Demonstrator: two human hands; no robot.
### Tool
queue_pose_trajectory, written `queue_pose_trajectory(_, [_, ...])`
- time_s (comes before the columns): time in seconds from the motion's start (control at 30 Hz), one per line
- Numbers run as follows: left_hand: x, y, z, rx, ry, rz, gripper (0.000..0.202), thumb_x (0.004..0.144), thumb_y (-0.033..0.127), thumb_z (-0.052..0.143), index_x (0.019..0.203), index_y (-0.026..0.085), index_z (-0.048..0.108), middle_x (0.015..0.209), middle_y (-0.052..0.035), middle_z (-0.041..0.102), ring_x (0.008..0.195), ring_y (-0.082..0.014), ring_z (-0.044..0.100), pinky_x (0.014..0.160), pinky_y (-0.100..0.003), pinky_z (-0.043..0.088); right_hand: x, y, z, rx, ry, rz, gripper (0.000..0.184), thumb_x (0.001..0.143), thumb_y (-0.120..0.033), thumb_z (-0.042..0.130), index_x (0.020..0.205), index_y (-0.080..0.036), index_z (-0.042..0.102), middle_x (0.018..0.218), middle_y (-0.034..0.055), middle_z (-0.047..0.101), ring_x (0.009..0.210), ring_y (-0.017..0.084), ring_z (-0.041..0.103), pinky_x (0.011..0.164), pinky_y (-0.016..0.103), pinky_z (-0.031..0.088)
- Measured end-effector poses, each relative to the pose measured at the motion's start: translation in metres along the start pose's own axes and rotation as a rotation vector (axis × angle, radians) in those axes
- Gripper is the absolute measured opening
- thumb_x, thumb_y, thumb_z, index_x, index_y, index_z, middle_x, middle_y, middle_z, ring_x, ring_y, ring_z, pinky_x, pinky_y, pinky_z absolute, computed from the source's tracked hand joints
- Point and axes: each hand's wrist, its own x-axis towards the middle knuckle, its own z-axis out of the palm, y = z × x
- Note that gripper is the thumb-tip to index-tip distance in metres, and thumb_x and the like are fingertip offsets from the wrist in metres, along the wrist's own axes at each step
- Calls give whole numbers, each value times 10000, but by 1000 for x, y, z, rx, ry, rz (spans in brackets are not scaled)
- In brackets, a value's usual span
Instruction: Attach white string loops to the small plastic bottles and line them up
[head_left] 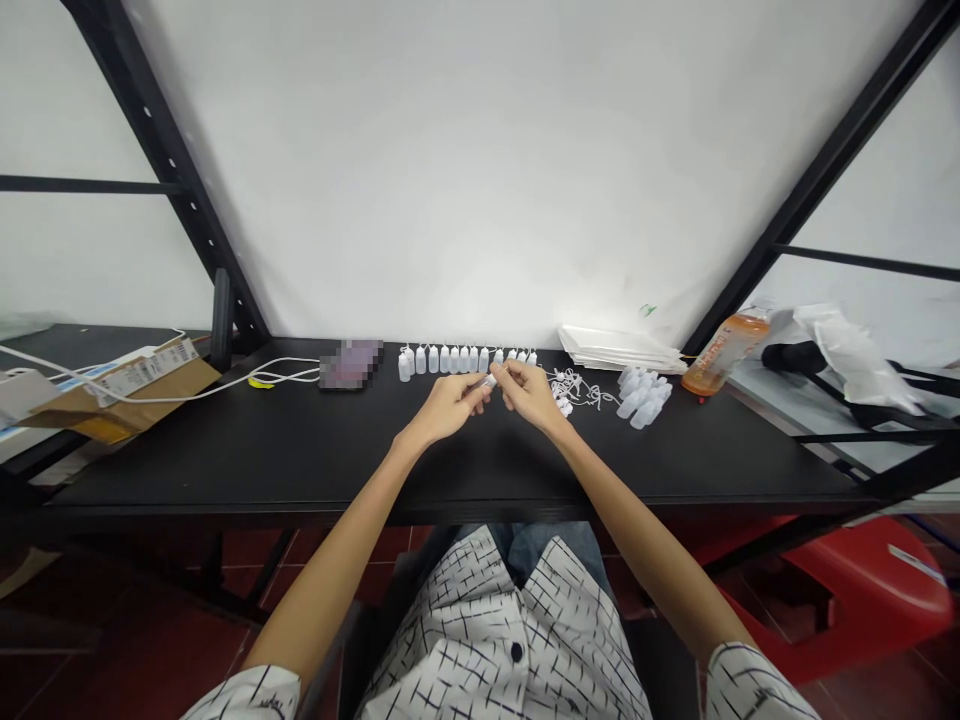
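Observation:
Above the middle of the black table, my left hand (pixel 448 405) is closed round a small white plastic bottle (pixel 488 382). My right hand (pixel 531 394) meets it from the other side, thumb and fingers pinched at the bottle's white cap end; the fingers partly cover it. Just behind both hands, a row of small capped bottles (pixel 433 360) with cord loops stands along the wall. To the right of my right hand lies a tangle of white caps with cords (pixel 568 386). Farther right is a cluster of small translucent bottles (pixel 643 396) without visible caps.
A blurred-out phone-like object (pixel 351 365) and a white cable (pixel 289 372) lie on the left. A stack of white sheets or bags (pixel 622 350) rests at the back right, beside an orange drink bottle (pixel 721 352). A cardboard box (pixel 124 395) sits far left.

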Motion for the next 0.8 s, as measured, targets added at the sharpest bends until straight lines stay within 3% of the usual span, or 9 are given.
queue_pose_trajectory(0.1, [1, 2, -3, -160, -96, -65, 349, 930, 420, 455, 765, 148, 599, 633, -11, 583, 586, -131, 562, 606, -258, 465, 1, 1, -1, 93, -74, 11, 473, 877, -579, 553, 615, -196, 462, 428, -53, 450, 382, 91, 429, 464, 238, 341])
queue_pose_trajectory(0.23, [0, 3, -5, -166, -143, -77, 348, 917, 434, 467, 756, 153, 593, 625, -9, 574, 573, -127, 546, 575, -250, 455, 3, 4, -1, 232, -149, 91, 512, 832, -602, 591, 569, -199, 413, 440, -61, 409, 345, 81, 429, 392, 227, 312])
queue_pose_trajectory(0.4, [0, 10, -4, 38, -86, -6, 306, 933, 343, 434, 816, 152, 641, 625, 1, 579, 573, -125, 526, 579, -246, 409, 3, 5, 0, 384, -168, 177, 496, 784, -582, 647, 553, -197, 434, 441, -88, 331, 308, 45, 297, 339, 222, 342])
queue_pose_trajectory(0.53, [-1, 12, 0, 201, -16, 62, 239, 913, 225, 441, 872, 149, 664, 654, -1, 594, 579, -128, 506, 595, -251, 387, 3, 6, 0, 381, -149, 213, 513, 781, -567, 654, 516, -194, 423, 410, -91, 288, 323, 36, 246, 322, 203, 294])
queue_pose_trajectory(0.67, [-1, 10, 5, 394, 58, 117, 241, 924, 186, 424, 857, 154, 653, 703, -37, 609, 640, -163, 539, 635, -274, 410, 2, 7, 2, 416, -143, 273, 523, 786, -557, 656, 510, -195, 398, 415, -95, 257, 343, 31, 202, 326, 195, 249])
queue_pose_trajectory(0.8, [-3, 10, 12, 575, 99, 120, 251, 941, 154, 403, 993, 147, 649, 821, -82, 643, 758, -195, 600, 701, -284, 450, 1, 6, 5, 463, -103, 330, 535, 752, -562, 689, 507, -198, 383, 423, -99, 239, 354, 30, 189, 328, 193, 223])
